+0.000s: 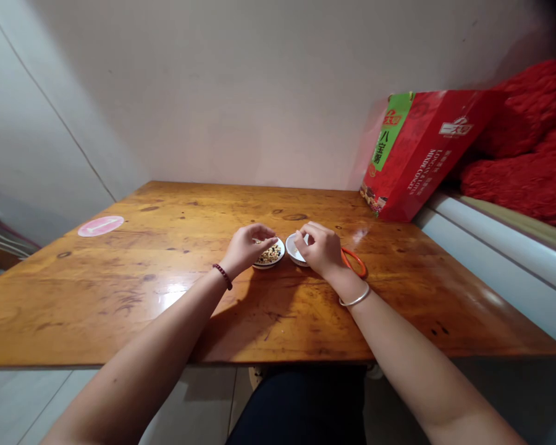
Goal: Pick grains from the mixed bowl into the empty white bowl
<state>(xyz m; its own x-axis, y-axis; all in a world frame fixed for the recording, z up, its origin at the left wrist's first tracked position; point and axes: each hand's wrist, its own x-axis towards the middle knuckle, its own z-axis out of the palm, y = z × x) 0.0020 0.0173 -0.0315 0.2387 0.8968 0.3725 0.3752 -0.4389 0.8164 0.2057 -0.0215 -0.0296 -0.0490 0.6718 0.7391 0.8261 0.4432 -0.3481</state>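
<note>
Two small white bowls sit side by side on the wooden table. The left bowl (281, 250) holds a mix of pale and dark beans or grains (270, 254). My left hand (250, 244) is at its left rim, thumb and fingers bent together over the grains; whatever is between the fingertips is too small to see. Over the right bowl (293, 251), my right hand (319, 246) is closed in a pinch, hiding much of the inside. The visible part of that bowl is mostly white. Nothing can be made out in the pinch.
An orange ring-shaped object (356, 262) lies beside my right wrist on the table (167, 296). A red and green carton (426, 148) stands at the back right, near red fabric (528, 142). A pink oval sticker (101, 226) is at the left.
</note>
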